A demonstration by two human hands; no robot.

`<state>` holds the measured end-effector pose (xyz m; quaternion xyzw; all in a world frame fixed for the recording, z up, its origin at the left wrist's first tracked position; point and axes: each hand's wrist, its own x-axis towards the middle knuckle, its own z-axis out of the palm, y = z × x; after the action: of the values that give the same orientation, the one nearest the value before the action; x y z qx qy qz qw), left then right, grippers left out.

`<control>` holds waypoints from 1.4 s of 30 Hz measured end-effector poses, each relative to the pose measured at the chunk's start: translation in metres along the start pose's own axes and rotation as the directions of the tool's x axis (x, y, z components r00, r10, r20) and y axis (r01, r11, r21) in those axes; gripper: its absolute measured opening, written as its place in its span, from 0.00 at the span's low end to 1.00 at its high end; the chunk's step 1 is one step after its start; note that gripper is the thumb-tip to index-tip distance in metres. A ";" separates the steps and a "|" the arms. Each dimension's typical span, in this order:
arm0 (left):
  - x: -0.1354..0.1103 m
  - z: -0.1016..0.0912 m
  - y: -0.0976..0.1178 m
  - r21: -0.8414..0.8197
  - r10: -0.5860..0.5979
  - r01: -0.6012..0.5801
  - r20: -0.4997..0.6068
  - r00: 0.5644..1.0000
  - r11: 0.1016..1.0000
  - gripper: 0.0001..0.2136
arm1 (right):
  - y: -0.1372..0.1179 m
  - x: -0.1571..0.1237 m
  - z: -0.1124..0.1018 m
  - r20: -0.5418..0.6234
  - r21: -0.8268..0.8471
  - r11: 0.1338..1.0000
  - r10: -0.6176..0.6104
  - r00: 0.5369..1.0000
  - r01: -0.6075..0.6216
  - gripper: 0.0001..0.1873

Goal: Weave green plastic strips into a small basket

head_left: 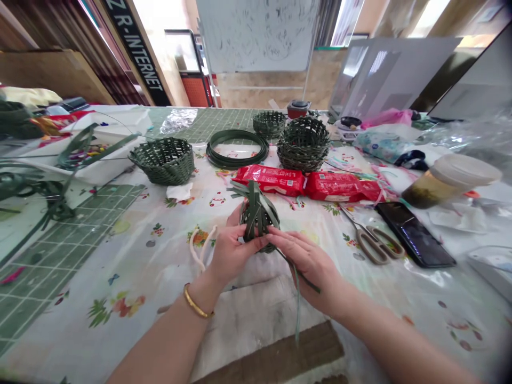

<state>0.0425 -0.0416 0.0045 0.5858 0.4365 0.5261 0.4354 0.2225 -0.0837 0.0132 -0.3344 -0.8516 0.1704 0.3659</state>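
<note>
A small half-woven green basket [256, 216] with loose strip ends sticking up is held above the flowered tablecloth [132, 250]. My left hand [230, 250] wraps round its left side, with a gold bangle on the wrist. My right hand [306, 258] pinches a green strip [298, 298] at the basket's right side; the strip trails down towards me.
Finished green baskets stand behind: one at the left [164, 159], a stack [303, 143] and a small one [269, 124] at the back. A coil of green strip [237, 148], two red packets [308, 182], scissors [374, 242], a phone [414, 233] and a lidded jar [450, 178] lie about.
</note>
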 end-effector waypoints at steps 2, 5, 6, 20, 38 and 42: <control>0.000 0.000 -0.002 0.130 0.075 -0.083 0.068 0.995 0.988 0.04 | -0.007 -0.002 0.000 0.016 -0.048 0.998 0.051 0.999 -0.050 0.40; -0.001 0.000 -0.004 0.227 0.132 -0.150 0.092 0.987 0.962 0.04 | -0.018 -0.002 -0.002 0.025 -0.041 0.995 0.091 0.996 -0.090 0.39; -0.001 0.000 -0.004 0.234 0.136 -0.155 0.094 0.986 0.960 0.04 | -0.019 -0.001 -0.003 0.045 -0.014 0.994 0.108 0.993 -0.107 0.37; -0.003 -0.004 0.000 -0.143 -0.058 0.102 0.284 0.957 0.984 0.06 | 0.002 0.009 -0.018 0.066 0.364 0.894 0.254 0.965 -0.260 0.15; -0.005 0.000 0.010 -0.399 -0.319 0.417 0.291 0.902 0.816 0.07 | 0.008 0.012 -0.005 -0.094 0.551 0.796 0.356 0.930 -0.250 0.14; -0.008 0.003 0.008 -0.288 -0.205 0.280 0.263 0.943 0.916 0.06 | 0.000 0.012 -0.009 -0.146 0.331 0.905 0.328 0.933 -0.266 0.11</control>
<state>0.0458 -0.0516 0.0103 0.5041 0.3618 0.4611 0.6343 0.2230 -0.0748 0.0258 -0.4152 -0.7129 0.3199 0.4659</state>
